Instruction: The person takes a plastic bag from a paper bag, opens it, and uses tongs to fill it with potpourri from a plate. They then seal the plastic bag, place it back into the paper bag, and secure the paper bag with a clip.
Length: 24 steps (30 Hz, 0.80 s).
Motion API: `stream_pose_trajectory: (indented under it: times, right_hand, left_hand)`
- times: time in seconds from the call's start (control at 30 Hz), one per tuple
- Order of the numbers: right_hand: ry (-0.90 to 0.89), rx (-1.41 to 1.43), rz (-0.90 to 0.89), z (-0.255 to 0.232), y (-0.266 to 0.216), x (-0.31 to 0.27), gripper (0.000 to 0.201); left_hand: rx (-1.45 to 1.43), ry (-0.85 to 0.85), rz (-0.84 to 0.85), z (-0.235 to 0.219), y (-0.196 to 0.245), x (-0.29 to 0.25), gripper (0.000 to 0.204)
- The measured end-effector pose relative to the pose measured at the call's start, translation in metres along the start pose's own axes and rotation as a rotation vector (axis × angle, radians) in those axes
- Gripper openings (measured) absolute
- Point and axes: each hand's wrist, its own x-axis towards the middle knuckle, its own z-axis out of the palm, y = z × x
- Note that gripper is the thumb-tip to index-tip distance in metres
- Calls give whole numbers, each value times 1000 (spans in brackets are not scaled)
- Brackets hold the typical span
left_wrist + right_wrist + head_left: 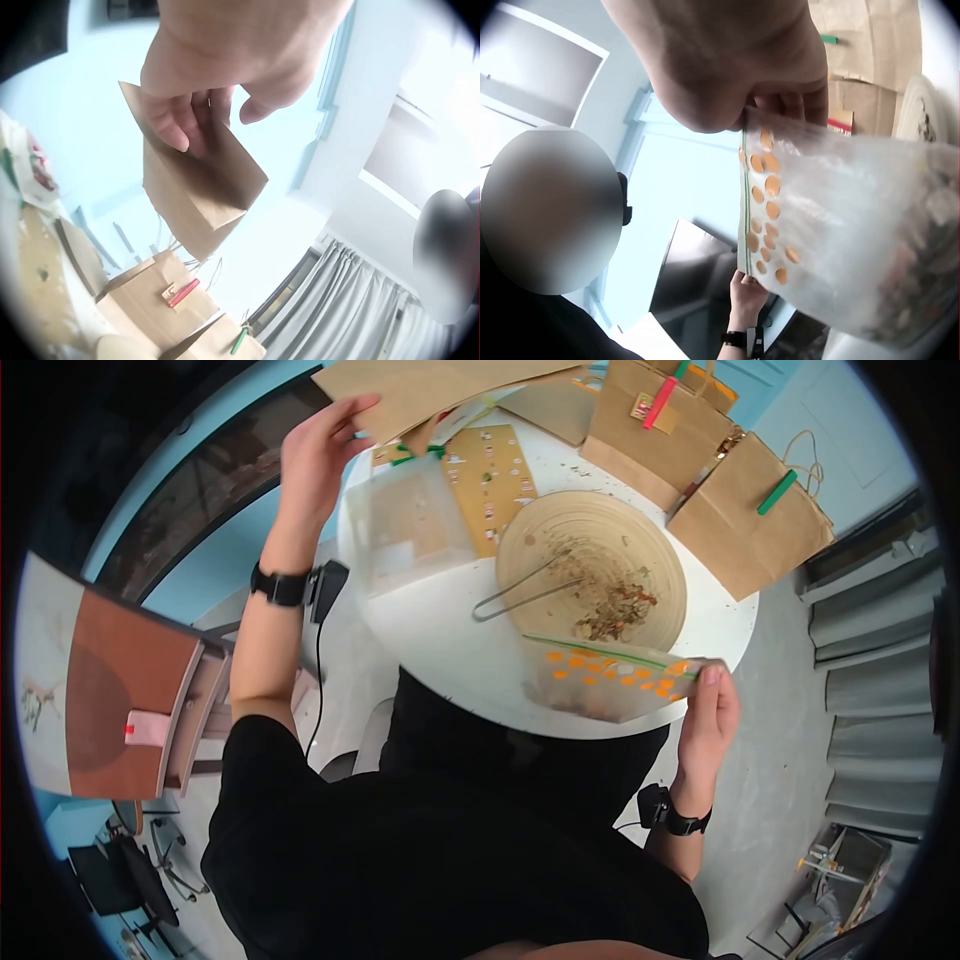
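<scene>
My left hand (325,450) is up at the far left of the table, its fingers at the edge of a brown paper bag (440,395). In the left wrist view those fingers reach into the opening of the raised paper bag (199,202), the thumb apart from them. Low at the front right, my right hand (710,710) pinches the top corner of a clear zip bag (610,685) with orange dots and a green zip strip. Brownish pieces (922,262) lie inside it. Beside it a round woven tray (520,540) holds dry brown bits and metal tongs (510,595).
Brown paper bags (750,520) with coloured clips stand at the back right of the round white table (420,630). On the left lie a frosted plastic bag (410,525) and a patterned yellow packet (490,480). A wooden cabinet (130,680) stands left.
</scene>
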Motion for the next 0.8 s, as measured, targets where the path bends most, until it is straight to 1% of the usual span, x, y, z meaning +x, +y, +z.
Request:
stream_pose_trajectory:
  times: [0.07,0.1,0.2,0.23,0.3,0.33,0.4,0.43,0.47,0.53,0.6,0.63,0.7,0.73,0.8]
  right_hand:
    - [29,156,30,12,-3,-1,37]
    - [101,144,8,25,-15,0,38]
    - [-77,388,-15,32,-32,-1,37]
    - [-123,448,22,37,-43,-2,38]
    - [-285,254,45,54,-61,-4,40]
    - [-367,153,60,65,-67,-5,40]
    - [-476,163,137,96,-74,-5,44]
    - [-572,218,188,105,-77,-3,43]
    - [-662,272,236,113,-78,0,44]
    - [-788,569,319,124,-60,9,45]
    - [-592,673,373,140,-66,-6,45]
    - [-339,622,373,164,-89,-24,45]
    - [-137,613,371,174,-105,-34,43]
    - [-190,659,374,171,-106,-32,42]
    - [-317,586,295,161,-93,-25,40]
  left_hand:
    - [-103,93,2,-33,23,-46,34]
    - [-155,137,6,-48,33,-68,35]
    - [-354,189,-21,-84,61,-140,35]
    - [-365,220,-19,-89,66,-160,35]
    - [-396,291,-15,-97,71,-199,37]
    - [-414,340,-45,-96,71,-214,36]
    - [-382,336,-66,-114,51,-242,33]
    - [-370,321,-101,-112,48,-255,31]
    - [-372,305,-116,-102,47,-264,36]
    - [-280,288,-131,-88,42,-279,37]
    - [-220,237,-190,-94,30,-293,39]
    - [-190,202,-214,-95,23,-297,39]
    - [-217,168,-227,-95,14,-303,41]
    - [-229,148,-233,-95,9,-305,41]
    - [-230,145,-272,-98,1,-308,41]
